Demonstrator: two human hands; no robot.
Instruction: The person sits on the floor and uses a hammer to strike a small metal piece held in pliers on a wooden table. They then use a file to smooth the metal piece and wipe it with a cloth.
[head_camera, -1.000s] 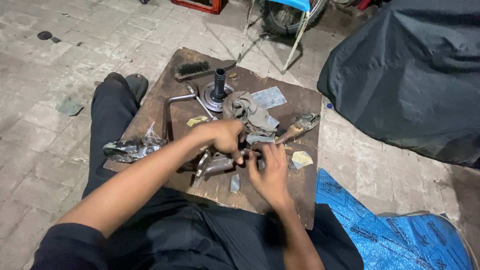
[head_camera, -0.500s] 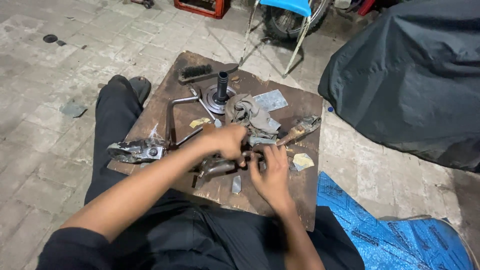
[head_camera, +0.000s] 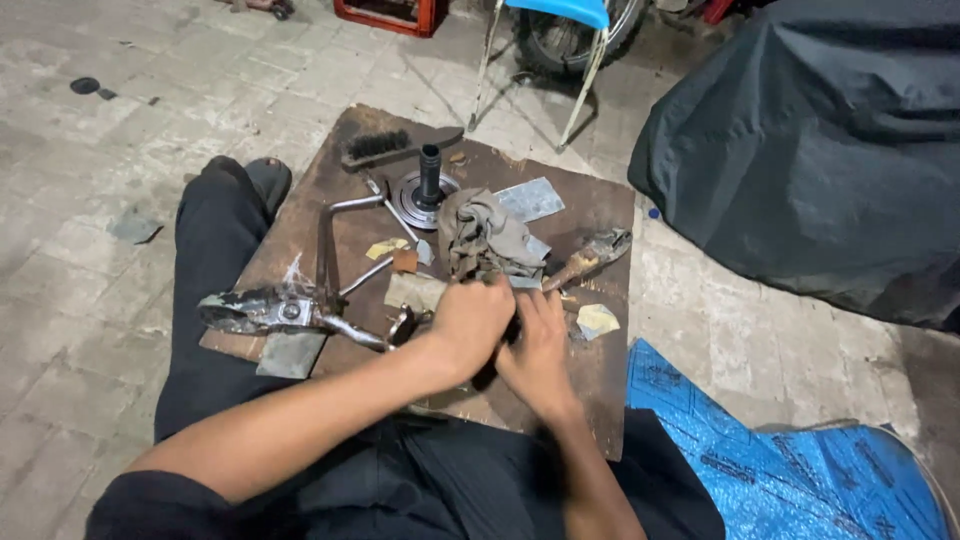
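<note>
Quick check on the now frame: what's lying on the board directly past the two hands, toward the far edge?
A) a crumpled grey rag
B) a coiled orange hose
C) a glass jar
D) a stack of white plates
A: a crumpled grey rag lies on the wooden board just beyond the left hand and right hand, beside the round metal part with a black shaft.

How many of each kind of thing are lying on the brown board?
Brushes: 1, black brush
Rags: 1, grey rag
Round metal parts with a post: 1, hub
Grey flat pieces: 2, metal sheet, grey pad
Long metal parts: 2, bent rod, dirty lever
Wooden-handled tools: 1, tool
Total: 8
</note>
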